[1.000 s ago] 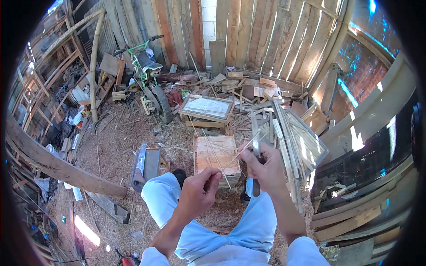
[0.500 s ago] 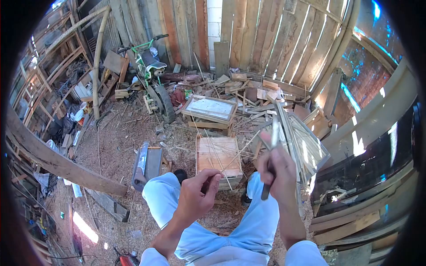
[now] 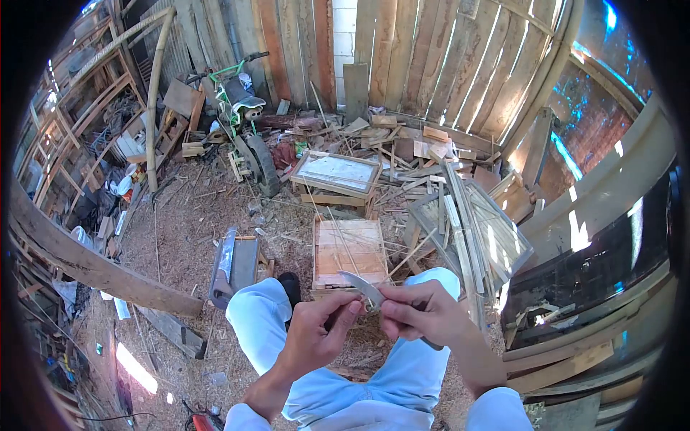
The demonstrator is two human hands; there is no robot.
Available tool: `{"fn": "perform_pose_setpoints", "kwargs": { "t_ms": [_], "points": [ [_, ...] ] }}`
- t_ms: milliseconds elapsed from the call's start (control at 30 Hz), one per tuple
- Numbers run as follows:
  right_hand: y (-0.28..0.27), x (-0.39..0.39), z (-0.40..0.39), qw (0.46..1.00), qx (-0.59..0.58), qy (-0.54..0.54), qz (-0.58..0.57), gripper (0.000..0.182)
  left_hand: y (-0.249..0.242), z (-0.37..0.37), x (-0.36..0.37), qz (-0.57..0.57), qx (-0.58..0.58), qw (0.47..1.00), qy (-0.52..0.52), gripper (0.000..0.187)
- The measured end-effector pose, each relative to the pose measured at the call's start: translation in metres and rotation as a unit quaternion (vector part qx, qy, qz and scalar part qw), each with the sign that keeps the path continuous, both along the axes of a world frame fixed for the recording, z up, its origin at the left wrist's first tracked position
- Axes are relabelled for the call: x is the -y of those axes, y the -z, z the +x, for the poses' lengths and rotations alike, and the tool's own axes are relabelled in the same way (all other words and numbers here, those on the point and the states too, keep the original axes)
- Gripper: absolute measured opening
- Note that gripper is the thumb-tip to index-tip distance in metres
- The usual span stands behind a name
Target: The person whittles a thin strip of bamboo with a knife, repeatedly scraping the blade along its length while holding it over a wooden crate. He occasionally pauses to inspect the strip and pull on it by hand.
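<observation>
My left hand (image 3: 321,329) is closed in a pinch, thumb against the fingers, on a thin light strip that looks like split wood or bamboo. My right hand (image 3: 424,310) grips a knife (image 3: 364,289), its blade pointing up and to the left, close to my left fingertips. A small pale curl shows where the blade and the pinched strip meet. Both hands are above my lap, between my knees. Just beyond them a shallow wooden box (image 3: 350,248) sits on the ground, with thin strips crossing over it.
A framed panel (image 3: 336,172) lies behind the box. Scrap wood (image 3: 413,144) is piled along the plank wall. A small bike (image 3: 248,129) stands at the back left. Slatted frames (image 3: 496,223) lean at right. A dark grey case-like object (image 3: 237,262) is near my left knee.
My right hand has come down and left, bringing the knife from a raised position beside my left hand to the strip. My left hand stays nearly in place.
</observation>
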State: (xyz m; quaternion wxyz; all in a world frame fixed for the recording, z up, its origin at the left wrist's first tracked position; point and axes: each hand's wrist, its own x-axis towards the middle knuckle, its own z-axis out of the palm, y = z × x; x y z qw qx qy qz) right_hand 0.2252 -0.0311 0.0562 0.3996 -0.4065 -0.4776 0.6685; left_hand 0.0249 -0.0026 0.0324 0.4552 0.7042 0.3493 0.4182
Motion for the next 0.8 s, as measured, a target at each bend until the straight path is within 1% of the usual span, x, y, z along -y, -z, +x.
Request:
{"fn": "perform_pose_setpoints", "kwargs": {
  "t_ms": [33,67,100,133,167,200,267,300,333,400,433,467,533,567,633,700,767,800],
  "points": [
    [-0.01,0.0,0.003,0.999,0.011,0.023,-0.032,0.028,-0.001,0.001,0.0,-0.001,0.0,1.0,0.001,0.014],
    [-0.01,-0.003,0.008,0.999,0.01,0.023,-0.036,0.028,-0.002,0.0,0.0,-0.055,0.007,0.998,0.013,0.014],
    [-0.01,-0.006,0.016,0.999,-0.022,0.018,-0.024,0.027,-0.004,0.0,0.0,-0.106,0.015,0.994,0.025,0.013],
    [-0.01,-0.008,0.021,0.998,-0.053,0.014,-0.012,0.025,-0.004,-0.002,0.0,-0.107,0.015,0.994,0.023,0.013],
    [-0.013,-0.007,0.023,0.998,-0.036,0.041,-0.009,0.022,-0.004,-0.004,-0.001,-0.143,0.017,0.989,0.043,0.014],
    [-0.014,-0.006,0.023,0.998,-0.036,0.041,-0.011,0.022,-0.004,-0.005,-0.002,-0.18,0.018,0.981,0.064,0.015],
    [-0.018,-0.004,0.02,0.998,0.018,0.065,0.006,0.024,0.0,-0.004,-0.001,-0.17,0.03,0.983,0.067,0.016],
    [-0.019,0.001,0.012,0.997,0.054,0.056,0.005,0.027,0.001,-0.002,-0.001,-0.159,0.041,0.984,0.067,0.016],
    [-0.02,0.0,0.013,0.997,0.054,0.058,0.005,0.027,0.001,-0.001,-0.001,-0.159,0.041,0.984,0.069,0.016],
    [-0.017,-0.003,0.016,0.999,0.009,0.019,-0.034,0.029,-0.001,-0.001,0.0,-0.185,0.061,0.978,0.072,0.017],
    [-0.009,-0.004,0.019,1.0,-0.01,0.025,-0.008,0.03,-0.002,-0.001,-0.001,-0.187,0.061,0.978,0.072,0.017],
    [-0.009,-0.004,0.02,1.0,-0.01,0.023,-0.009,0.03,-0.003,0.0,-0.003,-0.188,0.038,0.979,0.075,0.017],
    [-0.01,-0.006,0.021,0.997,-0.031,0.07,0.006,0.031,-0.003,-0.001,-0.004,-0.188,0.016,0.979,0.075,0.017],
    [-0.014,-0.007,0.028,0.992,0.018,0.123,0.014,0.031,0.0,-0.002,-0.004,-0.192,0.033,0.978,0.074,0.017],
    [-0.019,-0.01,0.036,0.99,-0.001,0.136,0.023,0.029,0.006,-0.004,-0.005,-0.193,0.049,0.977,0.077,0.016],
    [-0.02,-0.009,0.034,0.988,-0.02,0.149,0.03,0.028,0.011,-0.006,-0.004,-0.153,-0.002,0.986,0.072,0.016],
    [-0.018,-0.005,0.021,0.993,0.087,0.076,-0.01,0.028,0.011,-0.001,-0.004,-0.16,0.014,0.985,0.063,0.015],
    [-0.01,-0.002,0.014,0.993,0.089,0.076,-0.011,0.028,0.011,0.001,-0.003,-0.171,0.029,0.983,0.053,0.015]
  ]
}}
